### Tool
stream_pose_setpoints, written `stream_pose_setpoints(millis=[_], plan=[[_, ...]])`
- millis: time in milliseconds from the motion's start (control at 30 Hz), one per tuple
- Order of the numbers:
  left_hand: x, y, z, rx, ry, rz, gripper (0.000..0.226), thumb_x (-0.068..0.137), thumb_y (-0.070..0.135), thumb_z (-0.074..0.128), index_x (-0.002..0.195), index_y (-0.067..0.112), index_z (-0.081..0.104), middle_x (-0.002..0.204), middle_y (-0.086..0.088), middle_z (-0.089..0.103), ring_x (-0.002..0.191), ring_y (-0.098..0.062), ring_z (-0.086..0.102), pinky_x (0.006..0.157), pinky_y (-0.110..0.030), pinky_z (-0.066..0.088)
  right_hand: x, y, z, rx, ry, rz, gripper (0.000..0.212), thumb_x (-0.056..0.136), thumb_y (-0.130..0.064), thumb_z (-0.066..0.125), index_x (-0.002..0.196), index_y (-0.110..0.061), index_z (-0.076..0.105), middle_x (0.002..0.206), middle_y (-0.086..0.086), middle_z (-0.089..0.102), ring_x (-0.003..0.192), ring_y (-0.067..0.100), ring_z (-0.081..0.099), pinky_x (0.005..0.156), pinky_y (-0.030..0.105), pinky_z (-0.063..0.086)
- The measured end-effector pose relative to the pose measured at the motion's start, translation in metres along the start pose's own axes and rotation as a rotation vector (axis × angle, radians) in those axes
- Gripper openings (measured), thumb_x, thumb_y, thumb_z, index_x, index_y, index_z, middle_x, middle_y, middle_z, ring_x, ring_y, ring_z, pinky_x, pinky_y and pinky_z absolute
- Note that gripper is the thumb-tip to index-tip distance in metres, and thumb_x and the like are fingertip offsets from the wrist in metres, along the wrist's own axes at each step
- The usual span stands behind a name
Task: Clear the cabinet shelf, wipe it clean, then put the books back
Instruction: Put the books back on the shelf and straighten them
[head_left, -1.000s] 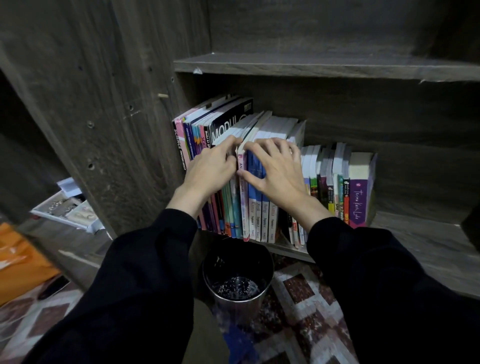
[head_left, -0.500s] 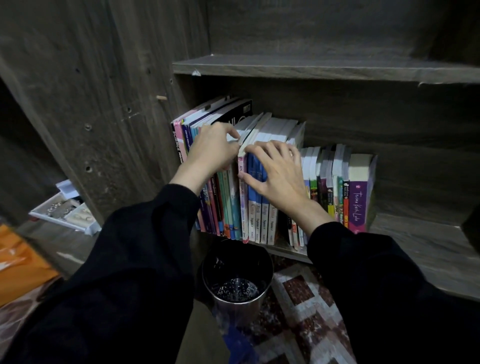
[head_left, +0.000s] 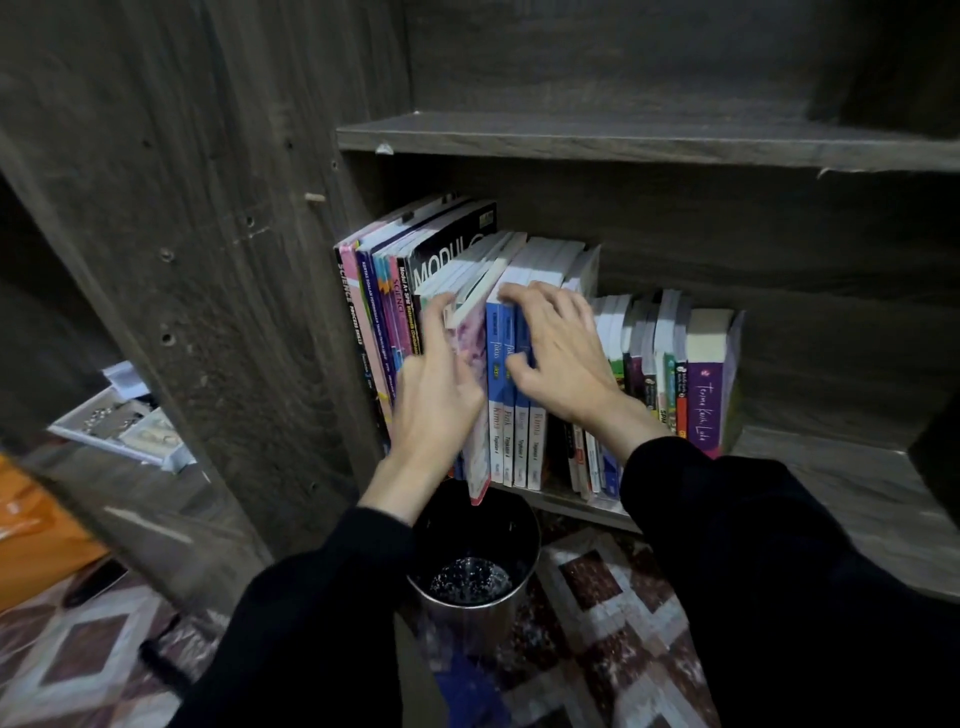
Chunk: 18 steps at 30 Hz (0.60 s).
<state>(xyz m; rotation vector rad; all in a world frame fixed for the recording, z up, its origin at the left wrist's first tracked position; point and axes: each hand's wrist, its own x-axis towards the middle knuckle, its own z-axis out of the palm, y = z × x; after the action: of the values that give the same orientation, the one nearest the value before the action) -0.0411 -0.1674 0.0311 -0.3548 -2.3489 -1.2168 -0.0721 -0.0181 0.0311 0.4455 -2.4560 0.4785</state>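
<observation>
Left hand drops from the book tops and now grips the pink book. Book is sliding out of the row, bottom corner past the shelf edge.

You face a grey wood-grain cabinet, a pink book, blue books, a purple book, your black sleeves, and a floor in brown-and-white diamonds.
</observation>
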Motion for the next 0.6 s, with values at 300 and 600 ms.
stream_pose_setpoints(millis=[300, 600], plan=[[-0.003, -0.006, -0.010, 0.151, 0.057, -0.018, 0.021, 0.091, 0.013, 0.061, 0.102, -0.005, 0.057, 0.062, 0.005, 0.044, 0.050, -0.007, 0.040, 0.052, -0.012, 0.035, 0.002, -0.005, 0.002, -0.006, -0.013, 0.007, 0.056, 0.075, -0.023, 0.052, 0.130, -0.017, 0.042, 0.121, 0.005, 0.051, 0.121, 0.017, 0.032, 0.107, 0.032, 0.015], [-0.014, -0.022, -0.001, 0.108, 0.146, -0.032, 0.025, 0.089, 0.019, 0.061, 0.106, 0.001, 0.057, 0.092, -0.013, 0.065, 0.080, -0.029, 0.061, 0.067, -0.031, 0.041, 0.004, -0.008, -0.001, 0.007, -0.036, 0.003, 0.053, 0.078, -0.027, 0.048, 0.130, -0.021, 0.044, 0.126, 0.001, 0.053, 0.122, 0.019, 0.034, 0.105, 0.034, 0.018]])
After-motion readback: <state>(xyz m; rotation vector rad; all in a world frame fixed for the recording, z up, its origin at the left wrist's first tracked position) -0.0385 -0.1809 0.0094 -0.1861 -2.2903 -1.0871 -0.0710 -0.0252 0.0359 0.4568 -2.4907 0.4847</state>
